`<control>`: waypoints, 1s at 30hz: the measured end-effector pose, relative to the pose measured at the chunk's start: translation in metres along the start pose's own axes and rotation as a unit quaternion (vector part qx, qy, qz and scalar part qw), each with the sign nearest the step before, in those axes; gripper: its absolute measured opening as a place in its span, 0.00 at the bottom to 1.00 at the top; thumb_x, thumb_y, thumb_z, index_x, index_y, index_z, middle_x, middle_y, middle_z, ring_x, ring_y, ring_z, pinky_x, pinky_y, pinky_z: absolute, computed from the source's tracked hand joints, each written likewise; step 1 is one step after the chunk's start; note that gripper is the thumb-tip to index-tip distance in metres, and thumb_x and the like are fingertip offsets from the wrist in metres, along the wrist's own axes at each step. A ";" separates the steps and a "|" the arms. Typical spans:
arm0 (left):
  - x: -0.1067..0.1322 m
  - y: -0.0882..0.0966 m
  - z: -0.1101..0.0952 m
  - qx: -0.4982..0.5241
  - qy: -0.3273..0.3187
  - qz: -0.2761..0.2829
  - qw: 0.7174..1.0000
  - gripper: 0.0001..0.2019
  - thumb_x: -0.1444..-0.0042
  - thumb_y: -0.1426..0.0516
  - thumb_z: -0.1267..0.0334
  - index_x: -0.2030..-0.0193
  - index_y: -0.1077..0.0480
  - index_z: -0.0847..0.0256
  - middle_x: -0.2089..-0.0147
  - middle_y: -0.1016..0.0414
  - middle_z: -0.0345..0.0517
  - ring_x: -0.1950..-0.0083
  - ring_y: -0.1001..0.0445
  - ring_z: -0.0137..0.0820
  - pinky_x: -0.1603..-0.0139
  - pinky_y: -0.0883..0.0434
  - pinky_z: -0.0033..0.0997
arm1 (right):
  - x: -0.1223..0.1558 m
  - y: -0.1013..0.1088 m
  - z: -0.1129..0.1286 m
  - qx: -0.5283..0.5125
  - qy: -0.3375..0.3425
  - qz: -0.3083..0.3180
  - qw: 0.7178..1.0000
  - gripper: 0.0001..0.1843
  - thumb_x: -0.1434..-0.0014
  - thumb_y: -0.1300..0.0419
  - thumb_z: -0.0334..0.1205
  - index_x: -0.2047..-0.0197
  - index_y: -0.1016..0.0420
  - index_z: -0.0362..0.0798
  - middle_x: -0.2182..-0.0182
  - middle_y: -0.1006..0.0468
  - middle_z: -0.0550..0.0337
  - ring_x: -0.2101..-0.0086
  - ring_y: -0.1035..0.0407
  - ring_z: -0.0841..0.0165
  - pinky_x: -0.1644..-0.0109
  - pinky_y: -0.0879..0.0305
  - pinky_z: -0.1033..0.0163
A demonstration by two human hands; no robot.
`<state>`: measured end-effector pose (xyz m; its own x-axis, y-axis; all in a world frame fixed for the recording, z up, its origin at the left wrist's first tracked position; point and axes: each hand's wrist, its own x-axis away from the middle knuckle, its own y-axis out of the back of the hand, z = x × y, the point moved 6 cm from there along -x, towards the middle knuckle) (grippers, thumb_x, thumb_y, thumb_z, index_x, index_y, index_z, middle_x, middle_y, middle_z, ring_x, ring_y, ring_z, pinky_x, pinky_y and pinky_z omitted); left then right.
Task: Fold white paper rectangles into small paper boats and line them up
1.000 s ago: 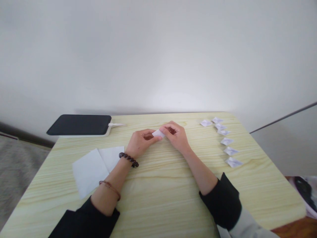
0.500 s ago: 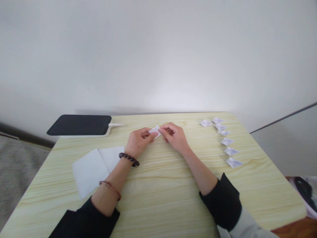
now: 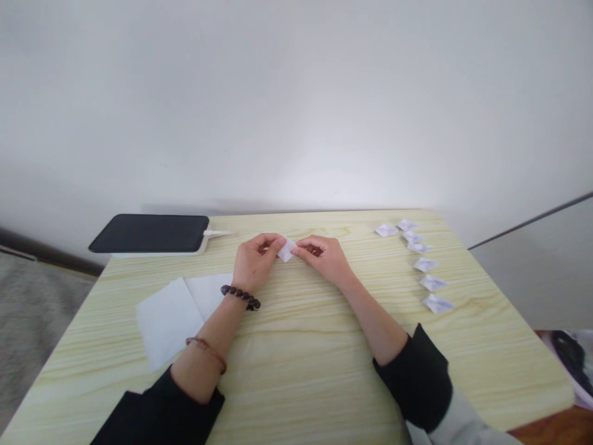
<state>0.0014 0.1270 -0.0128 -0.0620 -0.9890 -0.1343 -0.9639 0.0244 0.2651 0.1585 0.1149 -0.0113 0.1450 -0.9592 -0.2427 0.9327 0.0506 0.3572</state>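
Note:
A small folded white paper piece [image 3: 286, 250] is pinched between both my hands over the far middle of the light wooden table [image 3: 301, 364]. My left hand [image 3: 254, 262], with a dark bead bracelet at the wrist, grips its left side with curled fingers. My right hand [image 3: 323, 258] pinches its right edge between thumb and fingertips. Both forearms rest low over the table, in black sleeves.
Two flat white paper sheets [image 3: 176, 312] lie at the left. A black tablet [image 3: 151, 233] on a white base sits at the far left edge. Several small folded paper shapes [image 3: 425, 264] form a curved row at the far right. A wall rises behind the table.
Both hands have shifted slightly left with the paper piece. The piece has turned in the fingers and now tilts lower between them.

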 end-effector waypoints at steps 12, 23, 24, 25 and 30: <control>0.002 -0.012 0.000 -0.038 0.010 0.110 0.993 0.19 0.48 0.41 0.49 0.60 0.25 0.63 0.68 0.21 0.45 0.67 0.25 0.33 0.68 0.32 0.28 | 0.001 0.007 0.002 0.001 0.015 -0.036 0.999 0.11 0.42 0.42 0.44 0.69 0.24 0.46 0.75 0.25 0.61 0.77 0.36 0.74 0.75 0.42 0.68; 0.003 -0.007 -0.007 -0.015 0.018 0.057 0.998 0.16 0.46 0.44 0.51 0.66 0.24 0.63 0.70 0.20 0.44 0.69 0.24 0.31 0.67 0.28 0.27 | 0.001 0.006 0.000 -0.010 -0.005 -0.035 0.999 0.13 0.41 0.44 0.47 0.70 0.28 0.46 0.80 0.32 0.64 0.79 0.41 0.74 0.76 0.45 0.68; 0.003 -0.006 -0.008 -0.012 0.018 0.052 0.998 0.16 0.45 0.45 0.51 0.67 0.24 0.63 0.70 0.20 0.44 0.70 0.24 0.31 0.66 0.28 0.27 | 0.001 0.007 0.000 -0.007 -0.005 -0.037 0.999 0.14 0.41 0.44 0.47 0.70 0.28 0.46 0.81 0.33 0.65 0.79 0.41 0.74 0.76 0.45 0.68; 0.003 -0.005 -0.009 -0.012 0.017 0.048 0.999 0.16 0.44 0.46 0.52 0.68 0.24 0.63 0.70 0.20 0.44 0.70 0.24 0.31 0.67 0.27 0.27 | 0.001 0.007 0.000 -0.002 -0.003 -0.038 0.999 0.14 0.41 0.44 0.48 0.71 0.29 0.46 0.81 0.34 0.65 0.79 0.41 0.74 0.76 0.45 0.68; 0.003 -0.004 -0.009 -0.022 0.016 0.049 0.998 0.14 0.45 0.45 0.54 0.69 0.24 0.62 0.70 0.20 0.43 0.70 0.23 0.31 0.67 0.27 0.26 | 0.001 0.006 0.000 0.023 0.012 -0.026 0.999 0.16 0.39 0.47 0.49 0.71 0.30 0.47 0.81 0.34 0.64 0.78 0.39 0.73 0.75 0.44 0.68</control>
<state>0.0074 0.1225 -0.0060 -0.1465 -0.9864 -0.0746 -0.9413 0.1158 0.3171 0.1644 0.1144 -0.0092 0.1055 -0.9530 -0.2841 0.9234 -0.0122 0.3837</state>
